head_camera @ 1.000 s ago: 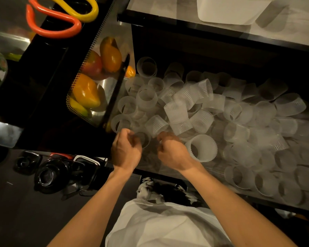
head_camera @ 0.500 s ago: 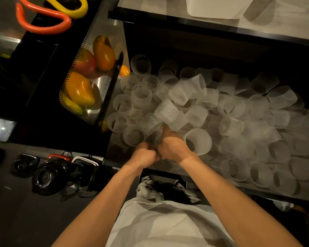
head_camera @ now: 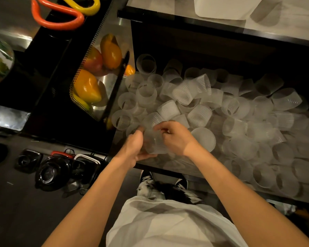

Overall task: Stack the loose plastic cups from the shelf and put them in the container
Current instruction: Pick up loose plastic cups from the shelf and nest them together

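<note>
Head view, translucent ribbed cups (head_camera: pixel 200 114), loosely heaped

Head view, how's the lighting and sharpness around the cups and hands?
Head view: dim, with deep shadow under the upper shelf. Head view: middle cups lit and crisp, far-right ones hazy. Head view: left hand and right hand on a cup are sharp. Head view: edges bend, wide-angle.

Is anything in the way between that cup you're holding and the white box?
Only the upper shelf's black front edge; the clear ribbed plastic cup must rise over it to reach the white plastic container.
</note>
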